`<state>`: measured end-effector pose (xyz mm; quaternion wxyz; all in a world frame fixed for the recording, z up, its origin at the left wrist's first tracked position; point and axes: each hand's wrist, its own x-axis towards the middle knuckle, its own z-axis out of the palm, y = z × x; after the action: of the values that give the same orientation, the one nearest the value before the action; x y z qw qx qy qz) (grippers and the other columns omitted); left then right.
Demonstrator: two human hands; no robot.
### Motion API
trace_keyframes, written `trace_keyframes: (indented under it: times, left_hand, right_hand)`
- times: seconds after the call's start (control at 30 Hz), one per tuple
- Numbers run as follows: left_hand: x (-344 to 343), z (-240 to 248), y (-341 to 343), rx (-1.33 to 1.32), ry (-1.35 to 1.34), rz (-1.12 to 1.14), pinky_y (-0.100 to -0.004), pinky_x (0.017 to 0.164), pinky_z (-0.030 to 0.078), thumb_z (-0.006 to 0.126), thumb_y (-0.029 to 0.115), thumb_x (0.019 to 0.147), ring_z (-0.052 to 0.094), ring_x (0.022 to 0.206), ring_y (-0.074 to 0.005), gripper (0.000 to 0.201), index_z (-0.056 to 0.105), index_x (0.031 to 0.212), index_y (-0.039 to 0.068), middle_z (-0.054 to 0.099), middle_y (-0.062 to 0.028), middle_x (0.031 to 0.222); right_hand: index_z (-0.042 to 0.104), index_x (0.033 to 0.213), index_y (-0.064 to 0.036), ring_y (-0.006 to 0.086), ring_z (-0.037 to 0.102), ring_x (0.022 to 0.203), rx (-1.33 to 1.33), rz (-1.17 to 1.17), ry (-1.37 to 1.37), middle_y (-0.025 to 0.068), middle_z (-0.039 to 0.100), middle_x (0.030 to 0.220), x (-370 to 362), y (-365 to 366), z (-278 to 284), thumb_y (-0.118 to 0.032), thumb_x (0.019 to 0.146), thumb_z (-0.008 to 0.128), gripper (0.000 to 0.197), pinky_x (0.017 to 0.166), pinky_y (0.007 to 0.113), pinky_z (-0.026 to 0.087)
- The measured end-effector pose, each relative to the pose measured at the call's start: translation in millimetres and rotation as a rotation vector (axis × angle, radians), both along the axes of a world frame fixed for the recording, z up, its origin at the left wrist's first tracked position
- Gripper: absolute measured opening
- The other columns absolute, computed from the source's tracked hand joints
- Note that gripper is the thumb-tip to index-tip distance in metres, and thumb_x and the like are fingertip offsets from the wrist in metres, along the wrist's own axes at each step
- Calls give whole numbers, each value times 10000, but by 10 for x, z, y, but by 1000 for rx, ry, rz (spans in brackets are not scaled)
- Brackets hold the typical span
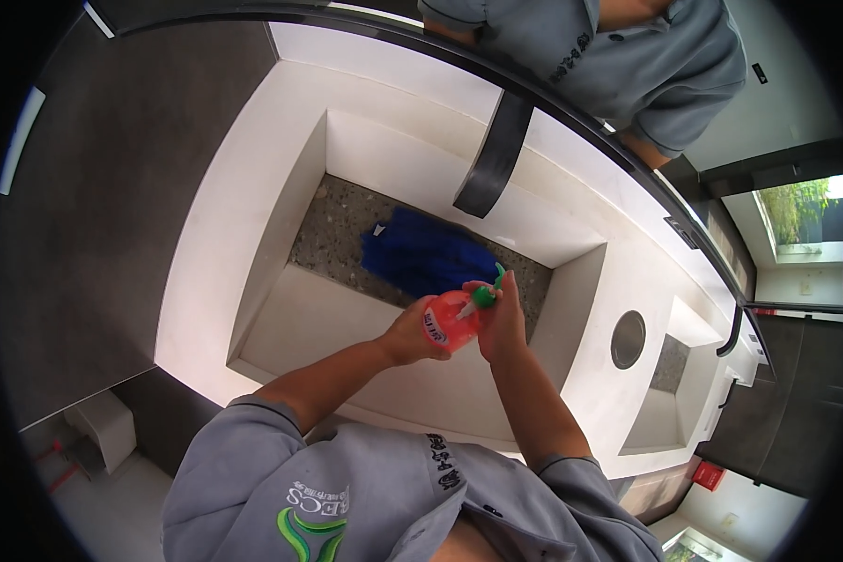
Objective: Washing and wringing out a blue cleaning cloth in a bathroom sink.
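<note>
Over the white basin (286,253), I hold a clear pump bottle (453,328) of pinkish-red liquid, tilted. My left hand (410,333) wraps round the bottle's body from its left side. At the neck, by the green pump head (484,297), my right hand (504,323) is closed, its fingers partly hidden behind the bottle and pump. Beyond the hands, a crumpled blue cloth (426,251) with a small white tag lies on the basin's speckled grey bottom. It looks dark, and its near right end is covered by my hands.
A black flat faucet (496,155) juts over the basin from the far side. Behind it runs a black-framed mirror with my grey shirt reflected. To the right are a round metal lid (628,339) in the counter and a second basin (654,423). A dark wall (131,187) stands left.
</note>
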<state>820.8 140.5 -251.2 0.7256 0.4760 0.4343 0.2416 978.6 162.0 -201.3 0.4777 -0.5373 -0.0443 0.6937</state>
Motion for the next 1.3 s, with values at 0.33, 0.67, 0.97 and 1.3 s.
trace_keyframes:
  times: [0.33,0.67,0.97,1.3]
  left_hand:
    - [49,29,-115,247,61,-229,-354,975,355,830,171,484,395,1182,-275,1039,235,1322,12,384,-154,1261]
    - [50,109,-47,72,-10,-56,-307,770,510,677,92,751,559,1002,-226,785,209,1380,128,199,-122,1383]
    - [-292,-271,-108,115,125,51,-303,815,468,621,63,783,556,981,-204,644,290,1334,48,300,-117,1344]
    - [-391,-516,-297,65,153,124,-271,753,463,612,69,787,569,899,-162,571,353,1293,30,473,-114,1190]
  right_hand:
    - [466,1169,-41,115,500,978,363,418,-501,39,520,1031,378,-610,176,-66,815,594,377,859,263,403]
    - [557,1031,-42,147,509,944,592,-328,-973,41,559,1008,1682,-437,821,-163,768,695,320,857,288,392]
    - [571,910,6,182,576,775,182,-768,-1440,75,609,854,3268,189,480,-224,629,803,431,743,306,457]
    - [562,967,10,269,592,861,-139,-438,-1628,150,605,914,3547,354,326,-360,603,775,561,801,347,442]
